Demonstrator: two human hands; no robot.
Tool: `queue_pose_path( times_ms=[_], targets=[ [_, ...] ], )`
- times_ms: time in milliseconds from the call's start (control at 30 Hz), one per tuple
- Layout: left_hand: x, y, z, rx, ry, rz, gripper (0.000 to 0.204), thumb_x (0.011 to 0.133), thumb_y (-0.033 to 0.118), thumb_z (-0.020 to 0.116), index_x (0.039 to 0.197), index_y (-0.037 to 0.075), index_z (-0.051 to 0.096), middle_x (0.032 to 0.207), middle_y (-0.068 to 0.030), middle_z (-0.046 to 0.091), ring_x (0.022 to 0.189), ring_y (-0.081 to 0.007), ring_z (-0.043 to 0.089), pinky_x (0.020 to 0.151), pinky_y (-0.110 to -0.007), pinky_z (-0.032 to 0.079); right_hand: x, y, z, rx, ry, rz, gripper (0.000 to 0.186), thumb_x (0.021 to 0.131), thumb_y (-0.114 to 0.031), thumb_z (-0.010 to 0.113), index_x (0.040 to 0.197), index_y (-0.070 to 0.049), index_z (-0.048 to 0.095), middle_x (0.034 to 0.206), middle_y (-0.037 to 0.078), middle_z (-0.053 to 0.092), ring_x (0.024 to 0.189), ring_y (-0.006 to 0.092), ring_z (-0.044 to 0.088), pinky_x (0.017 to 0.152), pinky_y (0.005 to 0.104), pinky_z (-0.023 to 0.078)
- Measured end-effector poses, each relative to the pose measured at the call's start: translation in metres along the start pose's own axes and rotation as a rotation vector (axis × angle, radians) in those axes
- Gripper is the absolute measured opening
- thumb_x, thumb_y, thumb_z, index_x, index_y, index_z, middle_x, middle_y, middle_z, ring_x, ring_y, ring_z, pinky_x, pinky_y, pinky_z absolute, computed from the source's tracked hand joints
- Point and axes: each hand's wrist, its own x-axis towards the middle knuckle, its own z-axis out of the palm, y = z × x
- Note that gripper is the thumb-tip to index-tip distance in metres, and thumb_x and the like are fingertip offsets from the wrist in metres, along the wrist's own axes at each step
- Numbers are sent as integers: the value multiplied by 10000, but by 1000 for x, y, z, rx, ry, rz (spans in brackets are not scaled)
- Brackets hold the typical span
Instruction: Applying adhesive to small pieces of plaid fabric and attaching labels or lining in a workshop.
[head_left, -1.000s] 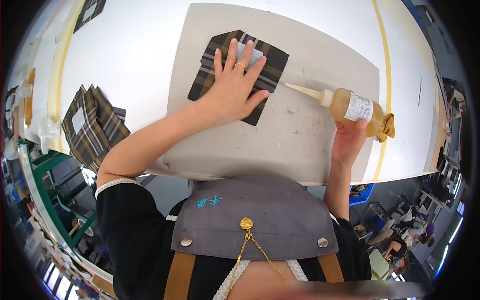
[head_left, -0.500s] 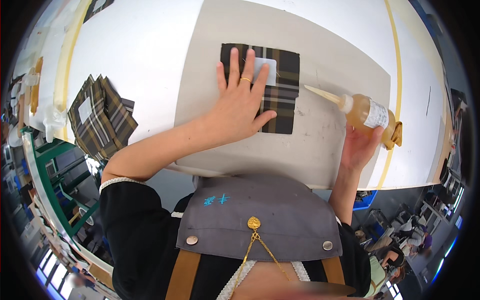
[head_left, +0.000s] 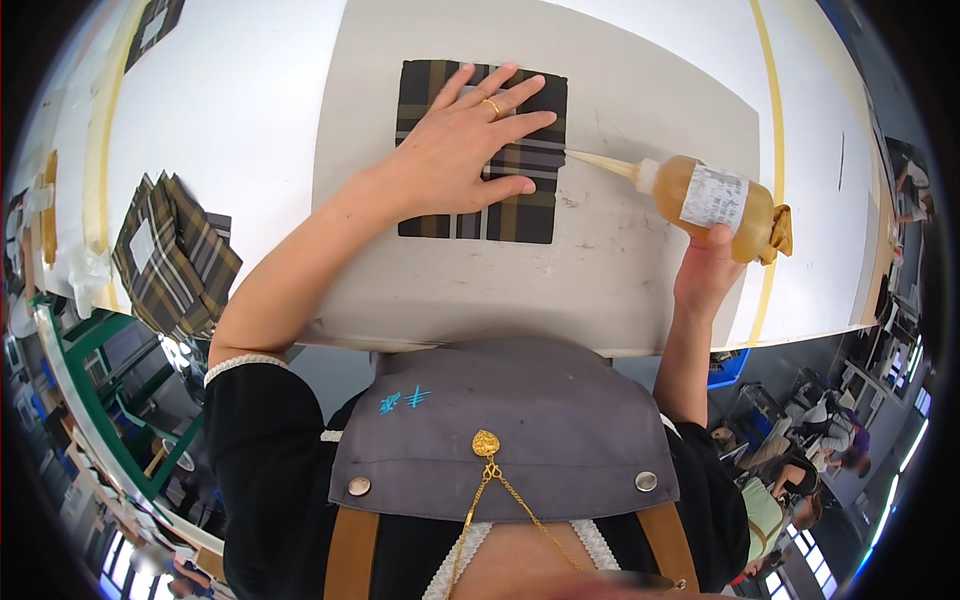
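Note:
A dark plaid fabric piece (head_left: pixel 525 215) in brown, black and white lies flat on a grey board. My left hand (head_left: pixel 465 150) rests over it, palm down with fingers spread. A small pale patch on the cloth is mostly hidden under those fingers. My right hand (head_left: pixel 708 268) grips a squeeze bottle (head_left: pixel 668 190) of amber liquid, tilted on its side, with a white label and a long, pale, tapered nozzle. The nozzle's tip is at the fabric's right edge; whether it touches cannot be made out.
The grey board (head_left: pixel 480 290) covers the middle of the white table (head_left: pixel 240 110). On the left lies a fanned stack of plaid pieces (head_left: pixel 180 265), the top one bearing a pale patch. Another plaid piece (head_left: pixel 155 30) is at the far left. Beyond the table's left side stands a green metal frame (head_left: pixel 75 345).
The bottle's nozzle has closed the gap to the fabric's right edge. My left hand has turned to the right on the cloth, covering more of the pale patch. The whole view has shifted slightly.

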Motion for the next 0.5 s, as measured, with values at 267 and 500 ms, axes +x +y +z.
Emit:
queue_pose_path(
  times_ms=[267, 500],
  targets=[
    [0, 2, 0, 55, -13, -47, 605, 774, 335, 677, 1315, 189, 449, 1452, -50, 306, 1372, -258, 206, 1104, -528, 83, 2, -9, 12, -72, 10, -85, 612, 753, -321, 742, 1176, 20, 463, 1087, 83, 564, 983, 174, 556, 862, 305, 447],
    [-1, 0, 2, 82, 19, -10, 589, 784, 396, 649, 1290, 153, 473, 1428, -91, 338, 1364, -274, 218, 1099, -539, 108, 7, -4, 2, -143, -84, -75, 635, 809, -309, 685, 1296, -28, 389, 1207, 64, 518, 1128, 189, 503, 961, 353, 406]
  ],
)
